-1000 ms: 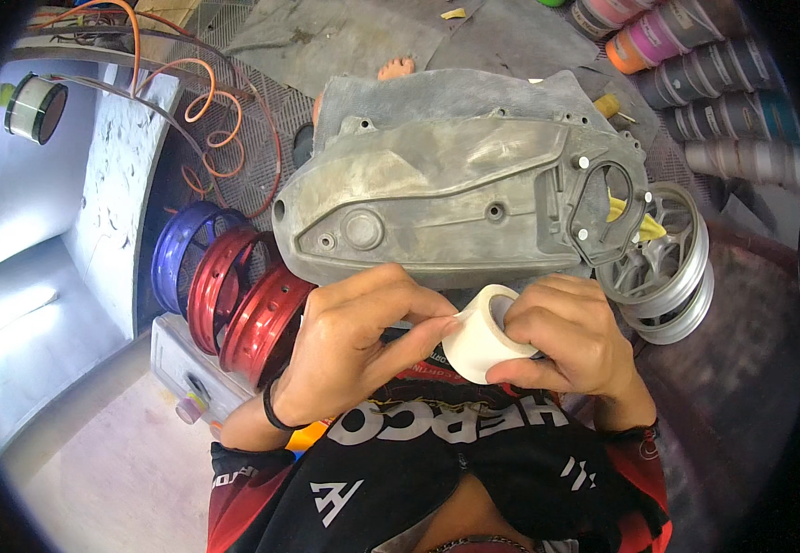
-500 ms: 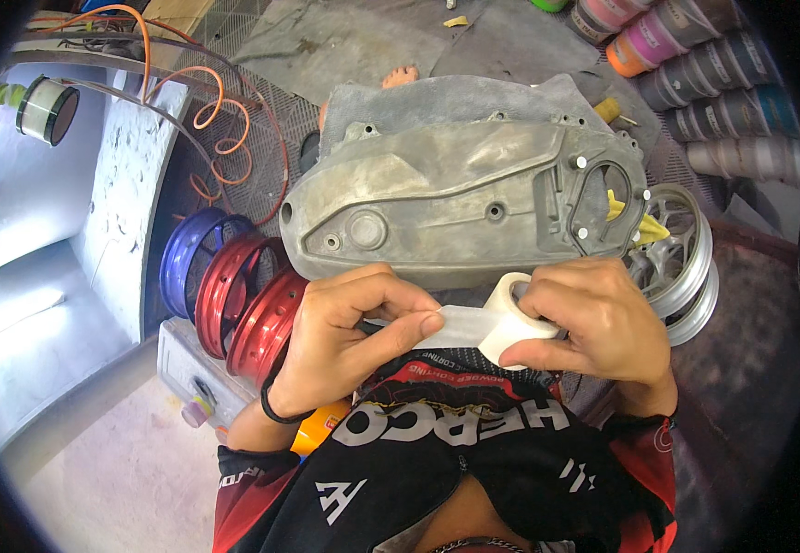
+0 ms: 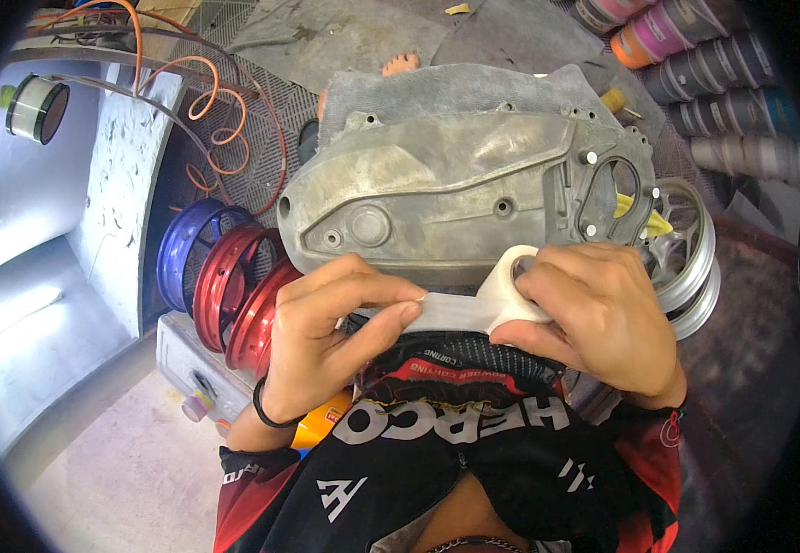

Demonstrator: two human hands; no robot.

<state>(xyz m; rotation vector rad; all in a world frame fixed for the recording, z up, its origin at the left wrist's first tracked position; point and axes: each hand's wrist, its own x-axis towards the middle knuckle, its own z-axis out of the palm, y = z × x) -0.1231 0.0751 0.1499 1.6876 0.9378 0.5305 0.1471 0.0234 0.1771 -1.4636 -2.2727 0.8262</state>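
Observation:
A roll of whitish tape (image 3: pixel 503 288) is gripped in my right hand (image 3: pixel 593 313), with fingers in its core and the thumb against its near side. From the roll a short strip stretches left to my left hand (image 3: pixel 335 323), which pinches its free end between thumb and forefinger. Both hands are in front of my chest, just nearer than a large grey metal engine cover (image 3: pixel 437 198). That cover rests on a grey cloth (image 3: pixel 391 92). White plugs (image 3: pixel 590 158) sit in some holes at its right end, around an oval opening.
Blue (image 3: pixel 178 267) and red wheel rims (image 3: pixel 220 286) stand at the left, beside a grey box (image 3: pixel 188 369). Silver rims (image 3: pixel 690 267) stand at the right. Stacked tubs (image 3: pixel 713 69) fill the far right. A coiled orange hose (image 3: pixel 199 83) hangs at the far left.
My hands have drawn slightly apart, and the strip of tape between them is longer. The roll has shifted slightly upward in view.

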